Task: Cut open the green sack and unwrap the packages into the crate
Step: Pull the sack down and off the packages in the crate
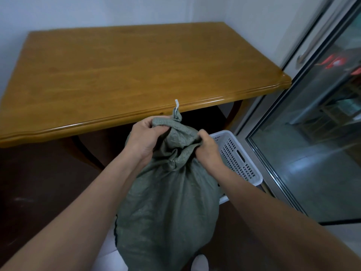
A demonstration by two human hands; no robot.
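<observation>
Your left hand (145, 133) grips the bunched neck of the green sack (170, 192) at its 10 o'clock, fingers curled into the cloth. Your right hand (208, 148) clutches a fold at 2 o'clock. Held from both sides, the neck stands up with its white tie (176, 105) at 12 o'clock, likely presented for cutting. The sack hangs before the table (127, 65), still closed. The white crate (236, 155) waits at its 3 o'clock, probably kept close for unloading.

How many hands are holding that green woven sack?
2. The left hand grips the green woven sack's bunched neck on the left; the right hand grips it on the right, near the white perforated plastic crate.
</observation>
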